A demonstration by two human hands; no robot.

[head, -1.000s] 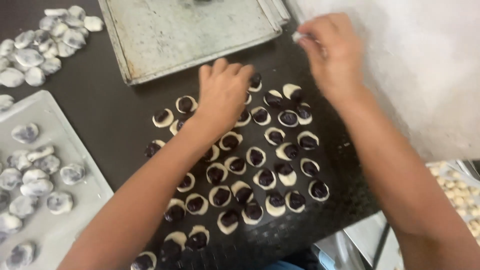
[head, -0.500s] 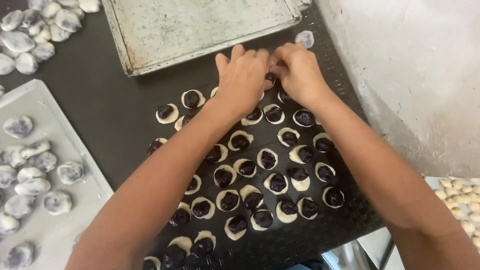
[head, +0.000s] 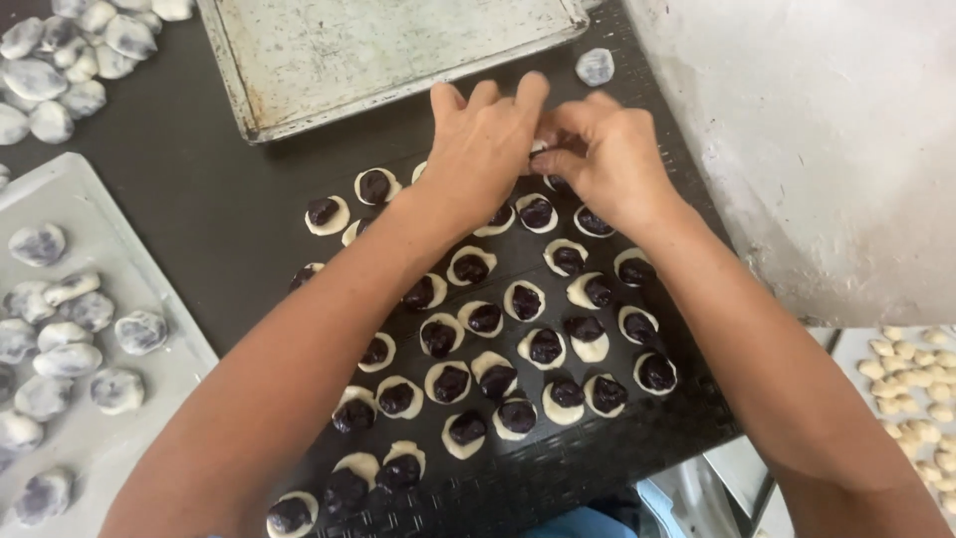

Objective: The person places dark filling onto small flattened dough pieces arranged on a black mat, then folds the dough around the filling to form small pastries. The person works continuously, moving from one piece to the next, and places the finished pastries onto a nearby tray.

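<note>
Several small flat dough rounds [head: 526, 300], each topped with a dark purple ball of filling, lie in rows on a dark work surface [head: 219, 209]. My left hand [head: 483, 144] and my right hand [head: 607, 159] meet at the far end of the rows. Their fingertips pinch together around one piece, which is mostly hidden between them. One closed, marbled dough ball [head: 595, 66] lies alone just beyond my right hand.
An empty metal baking tray [head: 329, 60] sits at the back. A white tray [head: 75, 199] on the left holds several closed marbled pieces [head: 90, 311], and more are piled at the top left [head: 60, 70]. A white wall stands on the right, with pale pieces [head: 911, 374] below it.
My right hand came back from the far right, where it set down a closed piece, and joined my left hand over the far row. Both hands now pinch one piece.
</note>
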